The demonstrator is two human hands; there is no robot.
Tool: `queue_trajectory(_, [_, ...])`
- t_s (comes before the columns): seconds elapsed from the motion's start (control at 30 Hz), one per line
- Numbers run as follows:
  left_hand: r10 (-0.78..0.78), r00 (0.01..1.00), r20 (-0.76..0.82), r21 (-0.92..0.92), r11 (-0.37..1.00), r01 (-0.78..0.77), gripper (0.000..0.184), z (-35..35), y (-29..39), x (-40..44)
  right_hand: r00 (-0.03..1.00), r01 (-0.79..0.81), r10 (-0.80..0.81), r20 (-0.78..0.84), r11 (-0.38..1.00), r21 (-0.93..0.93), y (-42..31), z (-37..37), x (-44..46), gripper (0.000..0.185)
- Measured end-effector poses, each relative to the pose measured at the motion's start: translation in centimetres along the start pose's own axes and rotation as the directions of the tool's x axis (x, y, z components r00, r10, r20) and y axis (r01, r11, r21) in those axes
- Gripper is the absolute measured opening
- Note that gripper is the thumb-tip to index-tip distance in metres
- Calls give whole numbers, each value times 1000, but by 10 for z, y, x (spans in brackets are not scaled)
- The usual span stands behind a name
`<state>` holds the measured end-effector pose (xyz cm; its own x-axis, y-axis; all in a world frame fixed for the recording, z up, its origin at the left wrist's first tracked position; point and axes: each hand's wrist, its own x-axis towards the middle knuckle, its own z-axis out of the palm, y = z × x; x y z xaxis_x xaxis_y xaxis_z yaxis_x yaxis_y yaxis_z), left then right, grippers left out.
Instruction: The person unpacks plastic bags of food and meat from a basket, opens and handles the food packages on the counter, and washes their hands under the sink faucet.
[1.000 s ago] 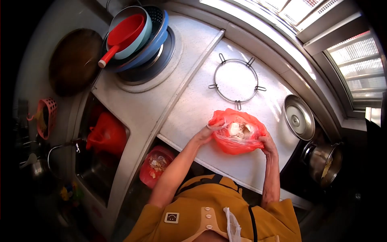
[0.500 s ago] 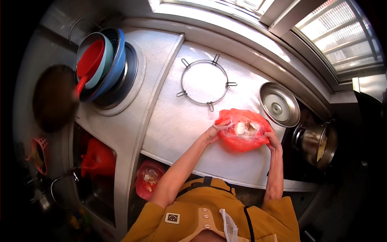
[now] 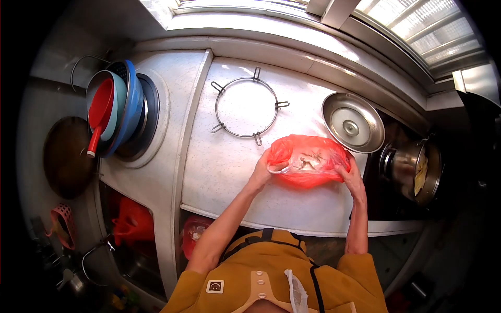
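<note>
Grasping red bag (image 3: 313, 180) with both hands, one at each end. At left end, closed on gathered rim with left hand (image 3: 259, 172). At right end, holding plastic near side edge with right hand (image 3: 355, 180), partly wrapped around it. Located directly between both grips, over white counter (image 3: 292, 208), in front of body. Positioned to right of metal ring (image 3: 216, 104) and nearer to body than it. Placed just beside near edge of metal dish (image 3: 350, 127), overlapping it slightly in view; cannot tell whether touching. Cannot tell either whether resting on counter or raised slightly above it. Filled with pale pieces (image 3: 309, 163), too blurred to identify.

Compared with one second earlier: shifted to right, away from ring and toward dish. Earlier, set well apart from dish, directly on near side of ring. Earlier, opened wide around pale pieces; now drawn in over them, showing fewer through plastic. Gripped at same two ends in both views. Farther right, beyond dish: nothing altered visibly at cooking pot (image 3: 407, 166), apart from shift of camera angle.
</note>
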<state>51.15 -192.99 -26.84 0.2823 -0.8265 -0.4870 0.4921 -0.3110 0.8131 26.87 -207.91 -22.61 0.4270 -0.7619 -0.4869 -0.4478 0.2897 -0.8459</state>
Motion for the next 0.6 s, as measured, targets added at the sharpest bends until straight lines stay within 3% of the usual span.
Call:
queue_trajectory(0.07, [34,998,-55,74,997,-30,64,2,4,-4,959,62,-174,-224,900,-432,-10,5,-21,62])
queue_trajectory(0.1, [71,991,-111,146,988,-54,68,3,7,-9,958,57,-171,-229,901,-430,-21,8,-34,62])
queue_trajectory(0.13, [69,992,-104,149,987,-53,68,2,10,-17,915,167,-360,-183,750,-640,-35,10,-47,60])
queue_trajectory(0.17, [197,964,-181,390,914,-113,69,1,15,-28,847,240,-523,-96,536,-809,-50,13,-57,59])
queue_trajectory(0.2, [334,917,-217,608,781,-141,71,3,22,-40,863,353,-505,25,567,-744,-65,15,-61,56])
queue_trajectory(0.23, [332,923,-196,607,780,-151,71,10,37,-52,836,446,-536,115,541,-713,-66,23,-62,56])
queue_trajectory(0.3, [731,671,120,847,278,-454,60,34,72,-76,796,553,-551,251,491,-674,-66,38,-62,58])
queue_trajectory(0.37, [585,700,410,633,370,-680,43,57,69,-77,789,574,-539,296,474,-667,-59,46,-54,59])
queue_trajectory(0.43, [479,654,585,711,85,-698,34,74,60,-59,774,612,-480,413,400,-683,-41,56,-42,65])
queue_trajectory(0.47, [477,654,587,712,79,-697,34,75,57,-47,775,610,-451,443,349,-712,-18,58,-37,67])
queue_trajectory(0.53, [174,776,606,791,-239,-563,28,74,51,-20,779,619,-385,495,348,-704,-21,59,-41,68])
queue_trajectory(0.6, [174,820,546,821,-307,-481,26,65,42,-4,779,627,-312,544,351,-696,-22,59,-46,69])
